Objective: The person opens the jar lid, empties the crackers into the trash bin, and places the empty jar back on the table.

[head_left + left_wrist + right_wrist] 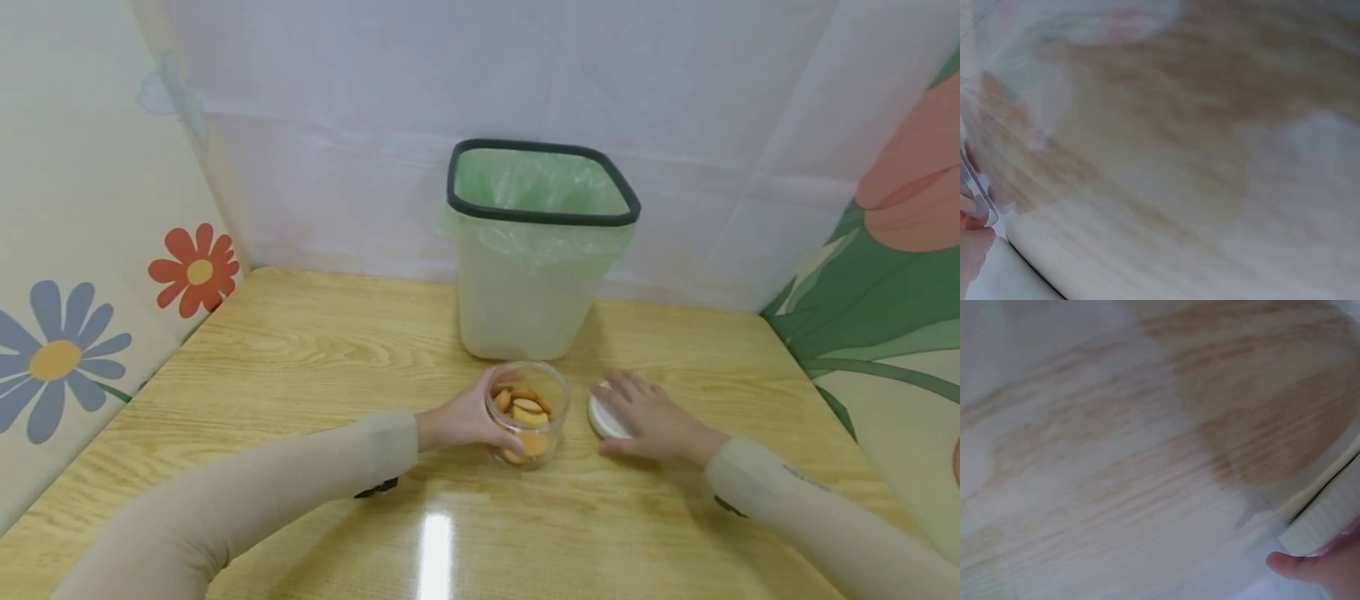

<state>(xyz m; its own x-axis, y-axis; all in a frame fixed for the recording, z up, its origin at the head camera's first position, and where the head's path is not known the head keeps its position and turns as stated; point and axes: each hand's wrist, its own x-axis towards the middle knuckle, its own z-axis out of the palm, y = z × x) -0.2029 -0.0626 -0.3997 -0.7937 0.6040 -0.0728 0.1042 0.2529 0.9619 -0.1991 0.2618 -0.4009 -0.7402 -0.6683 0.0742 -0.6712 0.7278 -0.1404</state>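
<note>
My left hand [474, 415] grips a clear round jar [557, 425] from its left side, thumb in front and fingers behind. Inside sit brown and yellow food pieces [525, 407] that look like biscuits or nuts; the jar's top is uncovered. To the right, a round white lid [604, 415] lies low at the table, and my right hand [654, 421] holds it from above, with fingers over the far side and thumb at the near side. The right wrist view shows the lid's ribbed edge [1319, 522] beside the thumb. My palm hides part of the lid.
Behind the jar stands a white bin [525, 292] with a dark rim and a green-tinted plastic liner [543, 179]. The wooden table [337, 333] meets a pale cloth wall at the back, with flower-patterned walls on both sides.
</note>
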